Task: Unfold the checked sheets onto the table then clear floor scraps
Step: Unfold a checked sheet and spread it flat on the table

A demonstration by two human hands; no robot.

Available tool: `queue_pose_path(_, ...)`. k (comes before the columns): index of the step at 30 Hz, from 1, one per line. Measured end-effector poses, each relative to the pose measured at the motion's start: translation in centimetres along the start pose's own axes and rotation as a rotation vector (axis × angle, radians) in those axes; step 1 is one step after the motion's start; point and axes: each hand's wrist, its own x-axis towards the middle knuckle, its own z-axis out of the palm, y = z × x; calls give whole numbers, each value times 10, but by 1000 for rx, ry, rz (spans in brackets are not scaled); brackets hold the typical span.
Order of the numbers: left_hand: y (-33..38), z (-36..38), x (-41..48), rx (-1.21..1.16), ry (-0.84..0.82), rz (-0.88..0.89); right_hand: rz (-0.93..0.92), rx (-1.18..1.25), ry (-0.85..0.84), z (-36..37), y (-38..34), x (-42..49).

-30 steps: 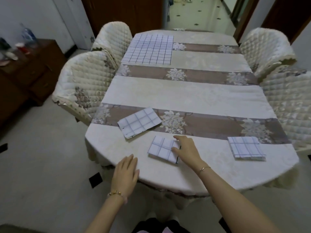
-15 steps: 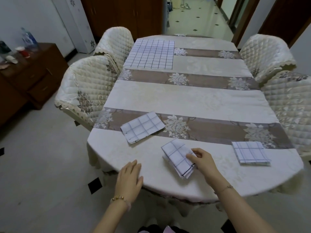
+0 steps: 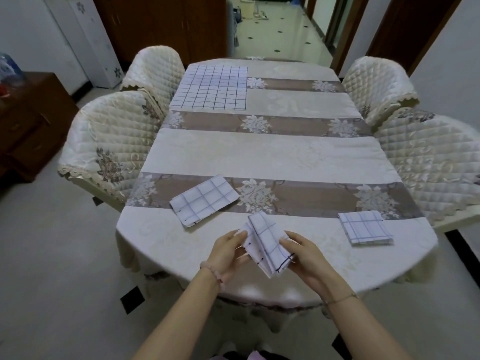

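An oval worktop [image 3: 259, 154] draped in a cream cloth with 3 taupe floral bands fills the middle of the view. Above the middle of its near edge, a folded white checked sheet [image 3: 267, 245] with dark blue lines is held up between both hands, tilted, with its layers fanned apart at the lower end. The left hand [image 3: 226, 255] has its grip pinched on the sheet's left edge, fingertips [image 3: 240, 233] against the outer layers. The right hand [image 3: 306, 255] has its grip curled around the sheet's right side, thumb on top. Whether the sheet's lower corner touches the worktop cannot be told. On the near-left part of the worktop lies a part-opened checked sheet [image 3: 204, 200], flat and skewed across the nearest taupe band. On the near-right part lies a small folded checked sheet [image 3: 365, 227], well apart from the hands. At the far-left corner of the worktop a fully opened checked sheet [image 3: 211, 87] lies spread flat. 4 quilted cream chairs [image 3: 111, 141] stand against the worktop, 2 on its left side and 2 on its right. A dark wooden cabinet [image 3: 28, 120] stands well left of the worktop. The pale floor [image 3: 52, 255] below the worktop's near edge shows small black patches. Whether they are tile insets or scraps cannot be told.
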Motion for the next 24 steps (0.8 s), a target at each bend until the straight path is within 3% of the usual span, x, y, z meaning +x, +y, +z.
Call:
queue_pose_path(4, 6, 4, 1, 172, 110, 106, -79, -123, 54, 0, -2, -3)
queue_pose_path(10, 9, 9, -3, 235, 148, 171, -137, -205, -116, 18, -8, -10)
queue_pose_path(16, 22, -7, -7, 299, 178, 204, -176, -197, 212, 6, -9, -4)
queue_pose_path(24, 25, -33, -1, 554, 313, 300, -20, -186, 17, -14, -14, -12)
